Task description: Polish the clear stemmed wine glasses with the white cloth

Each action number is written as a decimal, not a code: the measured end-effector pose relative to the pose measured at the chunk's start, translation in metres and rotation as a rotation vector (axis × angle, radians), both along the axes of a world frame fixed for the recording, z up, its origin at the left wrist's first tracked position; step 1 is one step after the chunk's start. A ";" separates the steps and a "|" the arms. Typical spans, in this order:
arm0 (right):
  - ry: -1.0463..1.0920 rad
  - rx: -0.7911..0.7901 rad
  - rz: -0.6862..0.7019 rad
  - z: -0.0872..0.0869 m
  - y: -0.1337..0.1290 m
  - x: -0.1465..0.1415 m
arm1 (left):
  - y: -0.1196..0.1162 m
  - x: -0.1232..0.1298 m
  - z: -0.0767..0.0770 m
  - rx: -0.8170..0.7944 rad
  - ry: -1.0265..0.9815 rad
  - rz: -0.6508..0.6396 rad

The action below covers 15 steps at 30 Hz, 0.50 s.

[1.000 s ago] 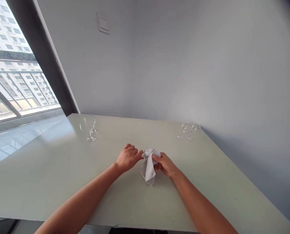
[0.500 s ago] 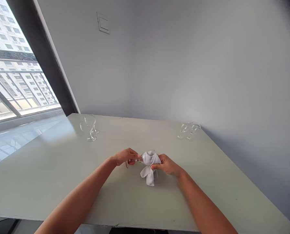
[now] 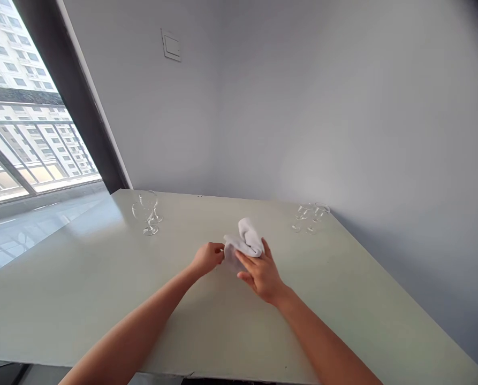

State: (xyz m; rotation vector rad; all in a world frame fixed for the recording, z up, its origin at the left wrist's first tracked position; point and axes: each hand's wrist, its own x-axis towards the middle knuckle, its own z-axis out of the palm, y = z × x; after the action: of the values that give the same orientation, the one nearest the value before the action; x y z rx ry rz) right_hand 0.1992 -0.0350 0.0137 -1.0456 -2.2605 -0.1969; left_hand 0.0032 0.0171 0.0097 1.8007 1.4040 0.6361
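Observation:
In the head view, my left hand [image 3: 209, 258] is just left of centre above the table, fingers curled together at the edge of a white cloth [image 3: 250, 238]. The stemmed glass it pinched a moment ago is now hidden behind the cloth and fingers. My right hand [image 3: 264, 276] presses the bunched cloth from the right. Its fingers stretch along and behind the folds, with the thumb lower and apart. A loose fold stands up above the fingertips.
Stemmed glasses [image 3: 150, 231] stand at the table's back left. Another group of clear glasses [image 3: 311, 230] is at the back right, near the wall. The pale table [image 3: 206, 331] meets grey walls behind, with a window [image 3: 25, 123] at far left.
My right hand has turned and spread its fingers against the cloth, which now bunches upward instead of hanging down. My left hand has shifted slightly, and the glass has gone out of sight.

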 end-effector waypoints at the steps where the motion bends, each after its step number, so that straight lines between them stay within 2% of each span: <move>1: -0.013 -0.016 0.007 -0.002 -0.001 -0.006 | -0.006 0.005 -0.001 0.086 0.055 -0.022; 4: 0.097 -0.161 -0.079 -0.006 0.003 -0.008 | -0.021 0.016 -0.004 0.451 0.188 -0.178; 5: 0.200 -0.268 -0.107 -0.006 0.006 -0.003 | -0.024 0.018 -0.005 0.564 0.226 -0.248; 7: 0.427 -0.527 -0.127 -0.004 0.014 0.011 | -0.029 0.021 -0.005 0.690 0.262 -0.348; 9: 0.648 -0.780 -0.105 -0.004 0.021 0.025 | -0.031 0.022 -0.006 0.733 0.268 -0.372; 11: 0.934 -0.966 -0.063 -0.007 0.027 0.032 | -0.031 0.023 -0.007 0.728 0.261 -0.337; 13: 1.312 -1.070 -0.019 -0.012 0.031 0.030 | -0.031 0.025 -0.009 0.695 0.256 -0.259; 15: 1.648 -1.075 0.010 -0.015 0.031 0.021 | -0.032 0.028 -0.010 0.659 0.246 -0.159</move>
State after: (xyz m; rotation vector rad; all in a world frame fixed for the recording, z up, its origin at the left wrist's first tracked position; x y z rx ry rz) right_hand 0.2202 -0.0039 -0.0016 -0.9583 -0.6755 1.4584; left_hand 0.0308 -0.0152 -0.0002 2.5521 1.2691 0.8855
